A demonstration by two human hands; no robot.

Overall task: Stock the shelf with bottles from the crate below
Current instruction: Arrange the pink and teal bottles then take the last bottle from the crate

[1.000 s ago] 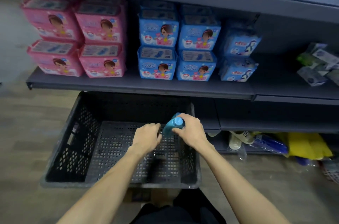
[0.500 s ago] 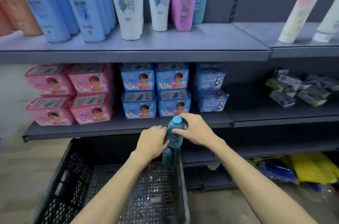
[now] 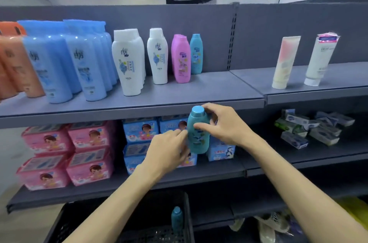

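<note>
The right hand (image 3: 225, 125) holds a teal bottle (image 3: 198, 133) upright in the air, thumb and fingers curled round it, just below the front edge of the top shelf (image 3: 209, 93); the left hand (image 3: 169, 151) touches its lower side with bent fingers. It is not yet shelved. On that shelf, near the back, one matching teal bottle (image 3: 196, 53) stands beside a pink one (image 3: 181, 59). One more teal bottle (image 3: 176, 219) waits in the crate (image 3: 187, 213) (other contents are hidden), so I judge the stocking well along.

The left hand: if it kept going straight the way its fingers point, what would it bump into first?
The left hand points up-right at the teal bottle that the right hand grips; its fingertips look already at the bottle's side.
</note>
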